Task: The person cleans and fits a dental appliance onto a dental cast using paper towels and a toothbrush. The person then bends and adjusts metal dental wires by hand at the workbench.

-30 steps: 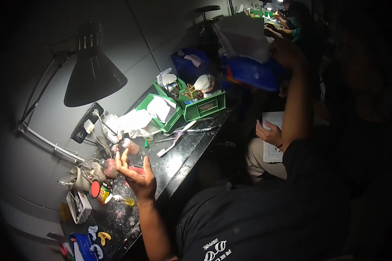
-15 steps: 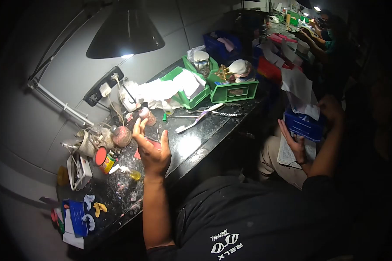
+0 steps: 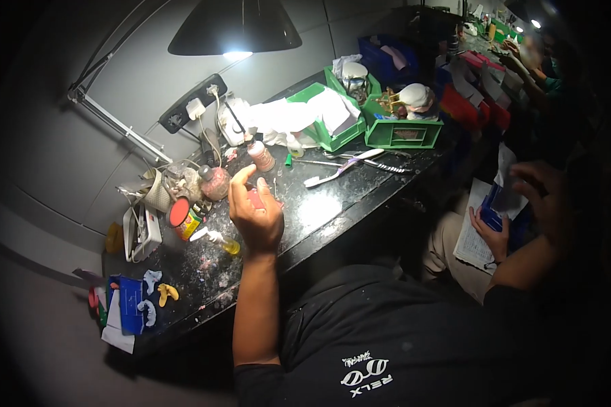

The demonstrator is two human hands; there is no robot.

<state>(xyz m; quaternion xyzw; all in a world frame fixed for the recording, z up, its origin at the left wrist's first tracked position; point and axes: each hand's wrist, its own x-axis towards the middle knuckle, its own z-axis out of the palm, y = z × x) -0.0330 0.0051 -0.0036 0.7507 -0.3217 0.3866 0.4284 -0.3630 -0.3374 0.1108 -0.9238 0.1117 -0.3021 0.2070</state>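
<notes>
We see a black workbench (image 3: pixel 360 207), its scuffed top dotted with pale and pink flecks (image 3: pixel 205 269). From upper right to lower left, we find on it green bins (image 3: pixel 407 134), a white-and-purple toothbrush (image 3: pixel 346 167), a pink bottle (image 3: pixel 261 157), a red-lidded container (image 3: pixel 180 212), a small bottle of yellow liquid (image 3: pixel 230 245), a curved yellow piece (image 3: pixel 166 294) and a blue tray (image 3: pixel 130 305).

Lit black lamp (image 3: pixel 234 27) over a dark workbench (image 3: pixel 319 210), grey wall (image 3: pixel 139 102) behind
</notes>
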